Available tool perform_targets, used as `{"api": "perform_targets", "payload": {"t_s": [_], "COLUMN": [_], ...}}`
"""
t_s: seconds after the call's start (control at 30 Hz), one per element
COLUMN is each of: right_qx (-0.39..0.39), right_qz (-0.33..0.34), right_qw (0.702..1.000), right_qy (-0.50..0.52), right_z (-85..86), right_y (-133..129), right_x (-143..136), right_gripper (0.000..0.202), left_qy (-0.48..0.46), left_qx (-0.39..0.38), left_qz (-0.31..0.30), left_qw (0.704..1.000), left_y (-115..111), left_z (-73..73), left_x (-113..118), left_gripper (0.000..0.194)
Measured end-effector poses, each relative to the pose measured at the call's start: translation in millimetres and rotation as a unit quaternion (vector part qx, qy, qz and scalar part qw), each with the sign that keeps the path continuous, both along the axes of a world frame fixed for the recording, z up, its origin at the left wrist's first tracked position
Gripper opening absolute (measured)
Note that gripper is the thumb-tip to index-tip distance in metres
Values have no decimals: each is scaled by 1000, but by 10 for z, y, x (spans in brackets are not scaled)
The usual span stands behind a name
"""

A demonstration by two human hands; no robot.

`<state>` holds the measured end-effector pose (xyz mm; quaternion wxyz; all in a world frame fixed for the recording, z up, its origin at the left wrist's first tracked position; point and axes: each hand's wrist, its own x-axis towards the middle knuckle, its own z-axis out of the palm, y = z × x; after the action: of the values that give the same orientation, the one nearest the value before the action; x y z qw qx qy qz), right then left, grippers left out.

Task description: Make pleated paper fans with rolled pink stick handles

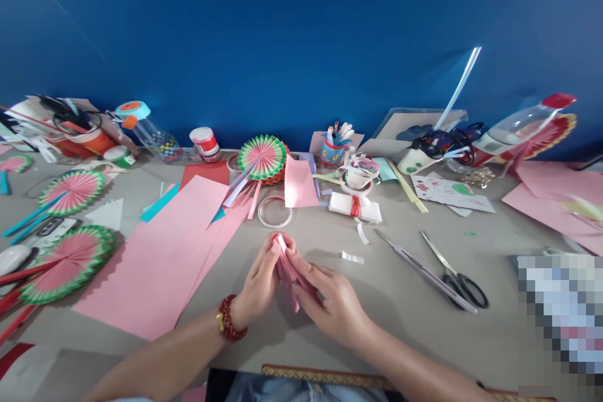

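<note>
Between my two hands, above the near middle of the table, is a narrow bundle of pleated pink paper (pixel 288 271) with a white strip at its upper end. My left hand (pixel 260 273) pinches that upper end; a red beaded bracelet (pixel 230 319) circles the wrist. From the other side, my right hand (pixel 327 295) grips the folds, thumb and fingers pressed along them. Just beyond the hands lies a roll of clear tape (pixel 275 212). A small white strip (pixel 352 257) rests on the table to the right of them.
Large pink sheets (pixel 155 257) cover the table at left, beside finished paper fans (pixel 70 264). Scissors (pixel 455 273) and a grey craft knife (pixel 424 270) lie at right. Along the blue wall stand a pink-green fan (pixel 262 157), a pen cup (pixel 332 152) and a tilted bottle (pixel 513 129).
</note>
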<state>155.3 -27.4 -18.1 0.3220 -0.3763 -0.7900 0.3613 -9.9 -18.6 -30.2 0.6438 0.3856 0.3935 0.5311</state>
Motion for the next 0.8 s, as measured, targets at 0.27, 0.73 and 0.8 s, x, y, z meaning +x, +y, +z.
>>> {"api": "perform_targets", "payload": {"t_s": [0.27,0.73,0.8], "right_qx": [-68,-104,-109], "right_qz": [18,6,6], "right_qw": [996,988,987], "right_qy": [59,114,118], "right_z": [41,113,108], "right_y": [-50,-99,-105], "right_x": [26,-18,-16], "right_gripper": [48,42,39], "left_qy": [-120,-196,-194], "left_qx": [5,-7,-4], "left_qz": [-53,-92,-99], "left_qw": [991,976,976], "left_y": [27,66,61], "left_z": [59,204,196], "left_x": [-21,-6,-1], "left_gripper": [11,8,9]}}
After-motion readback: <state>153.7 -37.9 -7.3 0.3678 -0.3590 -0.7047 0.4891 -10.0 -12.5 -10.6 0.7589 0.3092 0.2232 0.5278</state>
